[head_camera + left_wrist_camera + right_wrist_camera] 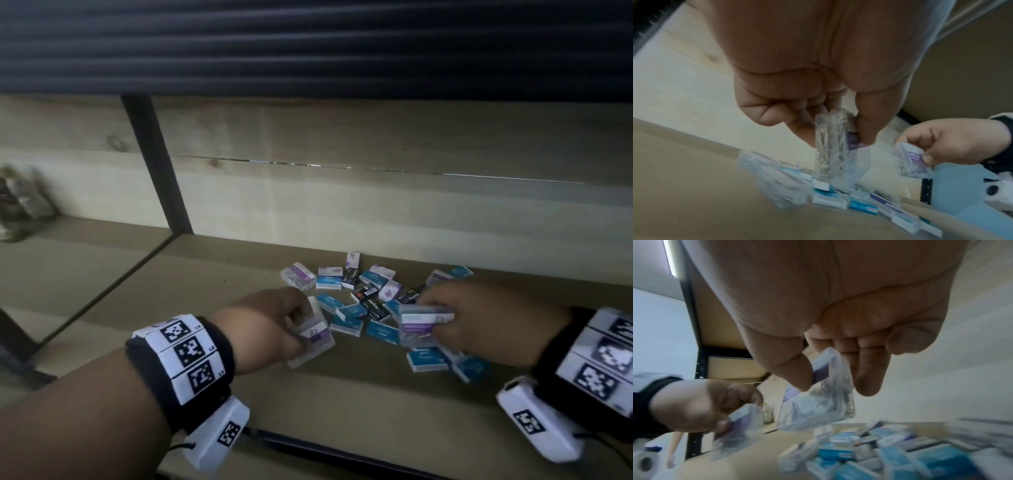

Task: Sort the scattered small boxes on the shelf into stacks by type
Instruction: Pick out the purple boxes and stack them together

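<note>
Pinching clear boxes, left hand (270, 320) grip, right hand (469, 320) grip

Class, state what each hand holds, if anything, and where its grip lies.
Left hand: clear paper-clip box, pinched across its faces near one end. Right hand: another clear box, same way.

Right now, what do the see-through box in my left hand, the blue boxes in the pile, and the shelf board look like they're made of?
See-through box in the left hand: probably clear glossy plastic, since metal-looking clips show through its walls.
Blue boxes: likely printed cardboard, going by their opaque matte faces and white edges.
Shelf board: looks like matte brown fibreboard or laminate with no visible grain; which one is unclear.
</note>
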